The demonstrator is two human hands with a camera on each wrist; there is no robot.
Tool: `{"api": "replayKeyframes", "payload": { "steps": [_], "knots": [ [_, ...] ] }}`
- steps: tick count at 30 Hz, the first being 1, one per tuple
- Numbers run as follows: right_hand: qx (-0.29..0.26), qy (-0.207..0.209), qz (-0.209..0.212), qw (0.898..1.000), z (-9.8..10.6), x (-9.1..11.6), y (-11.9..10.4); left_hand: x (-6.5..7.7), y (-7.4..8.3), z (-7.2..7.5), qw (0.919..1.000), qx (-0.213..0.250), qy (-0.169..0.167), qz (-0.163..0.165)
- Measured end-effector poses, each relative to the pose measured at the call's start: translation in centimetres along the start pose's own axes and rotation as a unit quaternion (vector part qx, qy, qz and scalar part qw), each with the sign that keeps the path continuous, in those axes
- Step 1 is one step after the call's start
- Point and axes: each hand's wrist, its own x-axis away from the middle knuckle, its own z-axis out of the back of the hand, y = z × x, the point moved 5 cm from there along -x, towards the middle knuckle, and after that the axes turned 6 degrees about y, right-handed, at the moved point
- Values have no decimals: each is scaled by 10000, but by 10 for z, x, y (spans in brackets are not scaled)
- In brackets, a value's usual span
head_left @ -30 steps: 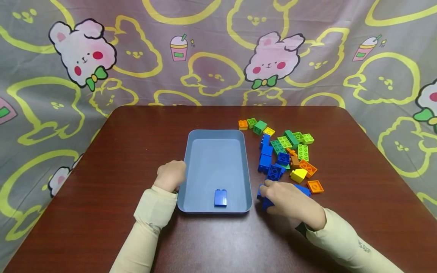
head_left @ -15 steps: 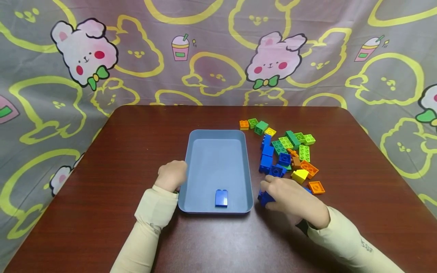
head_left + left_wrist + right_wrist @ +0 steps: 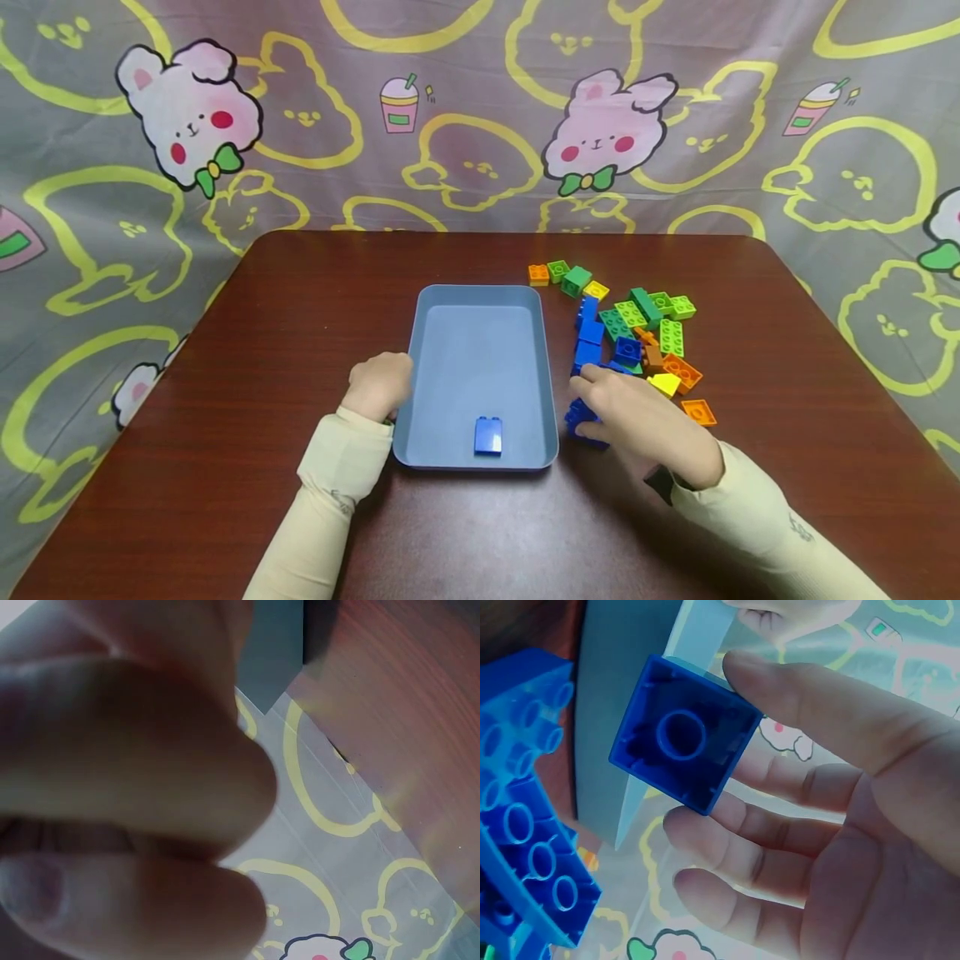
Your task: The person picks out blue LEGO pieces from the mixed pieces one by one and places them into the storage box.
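Observation:
My right hand [image 3: 641, 421] pinches a square blue toy brick [image 3: 645, 742] between thumb and fingers. In the right wrist view the brick's hollow underside, with one round tube, faces the camera. Other blue bricks [image 3: 525, 817] lie close beside it, and the hand partly covers several of them in the head view. My left hand [image 3: 381, 386] has curled fingers [image 3: 150, 757] at the left rim of a blue-grey tray [image 3: 480, 350], gripping it; the contact itself is hidden. A single upright-looking blue brick [image 3: 488, 437] lies inside the tray near its front wall.
Right of the tray spreads a pile of loose bricks: green [image 3: 576, 282], light green [image 3: 671, 337], orange [image 3: 699, 412], yellow [image 3: 664, 384] and more blue [image 3: 590, 332]. The brown table [image 3: 300, 292] ends at a patterned cloth [image 3: 465, 100] behind.
My right hand has shifted slightly up and left among the blue bricks, now covering some it left visible before. The left hand and the tray stay together, with only slight camera drift.

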Motion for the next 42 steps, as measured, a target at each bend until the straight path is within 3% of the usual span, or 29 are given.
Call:
{"api": "replayKeyframes", "payload": {
  "steps": [10, 20, 42],
  "knots": [
    [20, 334, 325, 9989, 5, -14, -10, 1, 1, 1, 10000, -39, 51, -17],
    [46, 367, 389, 9986, 10, -29, -18, -1, -1, 0, 10000, 41, 54, 19],
    [35, -13, 618, 9981, 2, -56, -29, -1, -2, -2, 10000, 42, 28, 22]
  ]
}}
